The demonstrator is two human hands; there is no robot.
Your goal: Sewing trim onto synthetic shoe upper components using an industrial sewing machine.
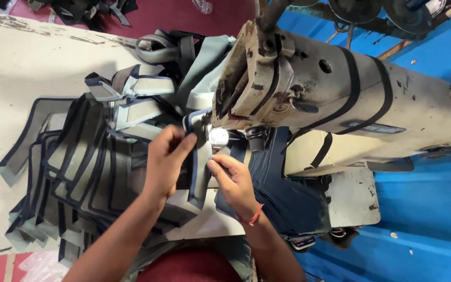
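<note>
Under the sewing machine head (267, 78), at twelve o'clock, your left hand (165, 156) and right hand (233, 180) pinch the limp, light grey panel (200, 172) by its navy-bound edges.

Fabric piece (198, 172) under sewing machine head (267, 78), between left hand (165, 159) and right hand (233, 180); stack of bound pieces (74, 167) left on table (6, 78).

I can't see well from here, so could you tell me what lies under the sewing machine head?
A grey strip pinched by both hands; the needle is hidden.

Sewing workshop: worn industrial sewing machine (309, 89), stacked cut fabric pieces (74, 167).
</note>
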